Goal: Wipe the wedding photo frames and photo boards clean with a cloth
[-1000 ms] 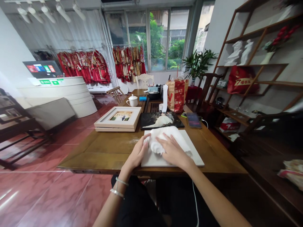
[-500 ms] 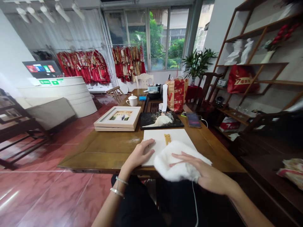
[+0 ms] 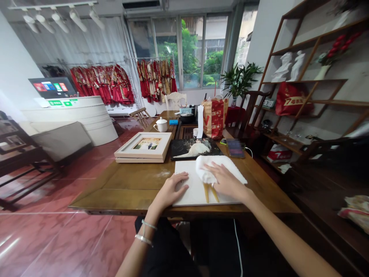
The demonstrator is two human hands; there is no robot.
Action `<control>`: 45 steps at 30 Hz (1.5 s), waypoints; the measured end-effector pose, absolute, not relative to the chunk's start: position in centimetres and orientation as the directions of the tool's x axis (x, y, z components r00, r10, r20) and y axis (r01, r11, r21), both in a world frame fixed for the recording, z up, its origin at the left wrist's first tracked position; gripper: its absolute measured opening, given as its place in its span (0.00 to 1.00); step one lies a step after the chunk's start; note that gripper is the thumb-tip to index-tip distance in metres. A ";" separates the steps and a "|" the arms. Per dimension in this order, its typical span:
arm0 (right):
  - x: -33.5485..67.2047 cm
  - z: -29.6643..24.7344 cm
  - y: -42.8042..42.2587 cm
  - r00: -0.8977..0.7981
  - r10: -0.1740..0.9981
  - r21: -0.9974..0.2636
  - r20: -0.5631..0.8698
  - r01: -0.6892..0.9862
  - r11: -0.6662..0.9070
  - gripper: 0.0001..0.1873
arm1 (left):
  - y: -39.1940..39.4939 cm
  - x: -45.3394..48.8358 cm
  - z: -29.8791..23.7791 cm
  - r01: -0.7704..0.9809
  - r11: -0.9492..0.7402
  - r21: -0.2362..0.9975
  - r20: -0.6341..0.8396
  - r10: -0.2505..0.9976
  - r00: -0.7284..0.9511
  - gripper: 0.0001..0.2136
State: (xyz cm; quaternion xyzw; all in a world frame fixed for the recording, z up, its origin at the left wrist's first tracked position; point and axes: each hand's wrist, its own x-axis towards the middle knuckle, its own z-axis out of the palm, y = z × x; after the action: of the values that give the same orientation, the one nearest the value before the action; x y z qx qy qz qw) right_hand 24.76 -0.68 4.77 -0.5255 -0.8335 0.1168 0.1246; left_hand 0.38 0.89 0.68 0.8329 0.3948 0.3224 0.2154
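Note:
A white flat album (image 3: 191, 188) lies near the front edge of the wooden table (image 3: 129, 184). My left hand (image 3: 171, 188) rests flat on its left edge, fingers spread. My right hand (image 3: 226, 181) presses a white fluffy cloth (image 3: 213, 167) onto the album's far right part, fingers stretched over the cloth. A yellow-brown mark (image 3: 210, 192) shows on the album just below the cloth.
Behind the album lie a black photo board (image 3: 196, 148), a framed picture (image 3: 144, 146) on a stack, and a phone (image 3: 235, 148) with a cable. Farther back stand a white teapot (image 3: 161, 124) and a red bag (image 3: 215, 117). Wooden shelves (image 3: 302, 100) line the right.
My right hand swept the cloth from the album's far end toward me past its near edge, then back up to the far right. My left hand stayed on the left edge.

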 end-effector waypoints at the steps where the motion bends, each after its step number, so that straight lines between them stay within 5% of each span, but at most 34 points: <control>1: 24.4 4.7 -2.3 -0.446 0.890 -0.312 0.091 0.836 0.451 0.43 | 0.9 0.4 0.6 0.522 -0.598 0.608 0.370 0.796 0.479 0.15; 8: 25.2 5.8 -11.4 -0.628 0.778 -0.378 0.004 0.719 0.583 0.50 | 1.0 0.4 0.4 0.510 -0.631 0.585 0.398 0.771 0.497 0.15; 23: 27.4 4.2 3.8 -0.307 0.946 -0.265 0.105 0.908 0.324 0.33 | 0.7 0.3 0.9 0.523 -0.583 0.622 0.335 0.802 0.495 0.15; 32: 28.9 3.5 -5.4 -0.407 0.908 -0.249 0.100 0.873 0.419 0.45 | 0.9 0.3 0.7 0.530 -0.582 0.617 0.332 0.803 0.496 0.16; 37: 30.6 4.9 -12.4 -0.442 0.896 -0.301 -0.036 0.860 0.413 0.45 | 0.9 0.3 0.7 0.519 -0.596 0.612 0.346 0.793 0.502 0.16; 41: 31.1 6.0 -11.0 -0.366 0.922 -0.330 -0.130 0.893 0.308 0.39 | 1.0 0.2 0.6 0.512 -0.597 0.618 0.342 0.790 0.508 0.17; 45: 30.5 5.5 -4.2 -0.327 0.943 -0.326 -0.070 0.901 0.288 0.39 | 1.1 0.1 0.6 0.498 -0.601 0.625 0.343 0.785 0.515 0.17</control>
State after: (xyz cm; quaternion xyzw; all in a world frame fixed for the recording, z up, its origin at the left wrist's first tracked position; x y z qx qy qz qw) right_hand 30.50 -4.17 5.46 -0.5762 -0.7996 0.1548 0.0678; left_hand 0.11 1.10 0.58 0.8391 0.3824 0.3101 0.2313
